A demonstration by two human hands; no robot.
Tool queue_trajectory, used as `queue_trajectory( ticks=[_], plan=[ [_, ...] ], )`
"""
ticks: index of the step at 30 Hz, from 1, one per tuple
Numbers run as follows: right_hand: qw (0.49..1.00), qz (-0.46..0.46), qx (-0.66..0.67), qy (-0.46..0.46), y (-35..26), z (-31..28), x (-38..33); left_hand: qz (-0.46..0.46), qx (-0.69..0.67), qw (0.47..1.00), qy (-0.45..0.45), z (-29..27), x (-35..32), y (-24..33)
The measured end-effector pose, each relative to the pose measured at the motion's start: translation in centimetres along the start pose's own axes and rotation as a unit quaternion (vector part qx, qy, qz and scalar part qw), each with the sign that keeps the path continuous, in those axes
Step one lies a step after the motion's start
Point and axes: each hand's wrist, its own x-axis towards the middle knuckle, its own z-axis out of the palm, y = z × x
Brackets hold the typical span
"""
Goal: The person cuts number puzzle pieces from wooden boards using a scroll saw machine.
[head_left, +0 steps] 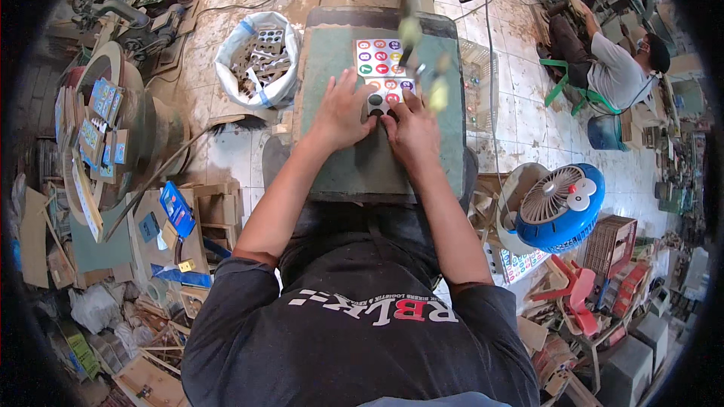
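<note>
On a green work table (332,56), both hands are at a small white board (391,84) printed with coloured numbered circles. Dark round holes show in its near left corner. My left hand (345,111) has its thumb and index finger against the board's left side, the other fingers stretched over the table. My right hand (415,132) holds the near right part, its fingers bent and the thumb beside the holes. Just beyond lies a similar board of numbered circles (373,56). Blurred yellow-green rounded knobs (409,32) hang over the right side, hiding part of both boards.
Left of the table stands a white sack (226,60) of brown offcuts. A blue fan (562,207) and a red plastic chair (577,294) are at the right. A co-worker (622,60) sits at far right. Stacked boards (98,132) and a broom (237,122) are at left.
</note>
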Motion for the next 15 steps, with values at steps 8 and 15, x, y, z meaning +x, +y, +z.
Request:
queue_trajectory(
  ticks=[8,15],
  plan=[
    [0.999,0.008,0.03,0.039,-0.2,0.4,-0.2,0.064,-0.024,0.998,-0.012,-0.1,0.0,-1.7],
    [0.996,-0.017,0.042,0.082,-0.1,1.0,-0.2,0.07,-0.027,0.997,0.012,0.4,0.4,-2.2]
  ],
)
